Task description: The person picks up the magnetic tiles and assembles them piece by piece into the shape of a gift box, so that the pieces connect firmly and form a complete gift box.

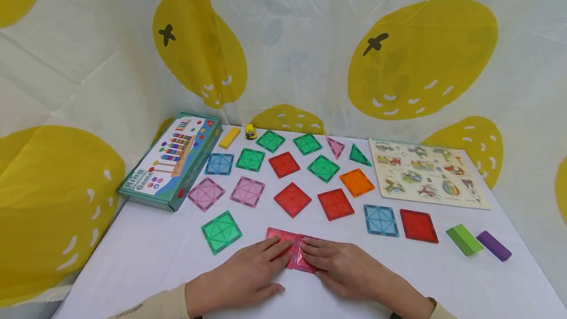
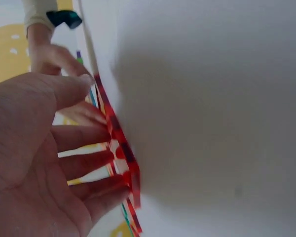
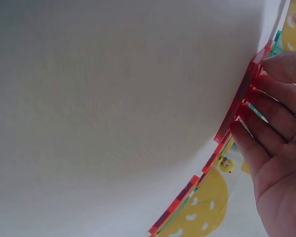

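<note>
Two translucent pinkish-red square magnetic tiles lie flat, side by side, near the front of the table. My left hand (image 1: 250, 274) rests its extended fingertips on the left tile (image 1: 275, 233), partly covering it. On the right tile (image 1: 304, 263) lie the nearly straight fingers of my right hand (image 1: 354, 269). The tiles' inner edges meet between the hands. In the left wrist view, fingers spread over the red tile edge (image 2: 122, 143), with the thumb off to the side. The right wrist view has the fingers along the top of a red tile (image 3: 237, 101).
Beyond the hands lie several loose tiles, including a green square (image 1: 221, 232), a red square (image 1: 292, 200) and a blue square (image 1: 381, 220). A game box (image 1: 170, 161) stands left, a picture puzzle board (image 1: 427, 174) right. Green (image 1: 464, 239) and purple blocks (image 1: 493, 245) sit far right.
</note>
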`<state>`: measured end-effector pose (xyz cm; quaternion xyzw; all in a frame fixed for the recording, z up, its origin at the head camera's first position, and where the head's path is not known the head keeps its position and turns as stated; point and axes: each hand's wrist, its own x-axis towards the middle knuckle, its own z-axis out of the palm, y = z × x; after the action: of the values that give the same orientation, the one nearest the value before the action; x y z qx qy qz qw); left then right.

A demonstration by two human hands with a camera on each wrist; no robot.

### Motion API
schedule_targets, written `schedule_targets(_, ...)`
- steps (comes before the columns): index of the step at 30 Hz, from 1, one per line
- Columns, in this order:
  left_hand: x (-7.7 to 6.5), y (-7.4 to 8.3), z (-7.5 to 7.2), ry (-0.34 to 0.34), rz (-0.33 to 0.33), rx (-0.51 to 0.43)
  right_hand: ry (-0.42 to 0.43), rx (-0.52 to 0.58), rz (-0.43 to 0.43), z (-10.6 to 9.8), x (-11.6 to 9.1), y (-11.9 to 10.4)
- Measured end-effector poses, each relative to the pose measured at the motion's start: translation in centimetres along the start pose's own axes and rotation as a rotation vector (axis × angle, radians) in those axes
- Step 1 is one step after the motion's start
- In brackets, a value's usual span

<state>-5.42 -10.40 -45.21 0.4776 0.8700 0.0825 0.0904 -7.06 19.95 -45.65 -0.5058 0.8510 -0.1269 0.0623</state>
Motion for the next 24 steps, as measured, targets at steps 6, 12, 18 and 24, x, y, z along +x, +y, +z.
schedule_targets(6, -1.4, -0.8, -0.3, 0.056, -0.053, -0.066, 0.023, -0.006, -0.038, 0.2, 0.1, -0.1)
schedule_targets(12, -2.9, -2.4, -0.4, 0.175, -0.19, -0.062, 0.022, 0.016, -0.036, 0.3, 0.2, -0.1)
schedule_targets(18, -4.1, -3.9, -0.6, 0.276, -0.291, -0.028, 0.02, 0.022, -0.035, 0.4, 0.2, -0.1)
schedule_targets(24, -4.5, -5.3, -0.9, 0.37, -0.314, -0.028, 0.02, 0.028, -0.019, 0.4, 0.1, -0.1)
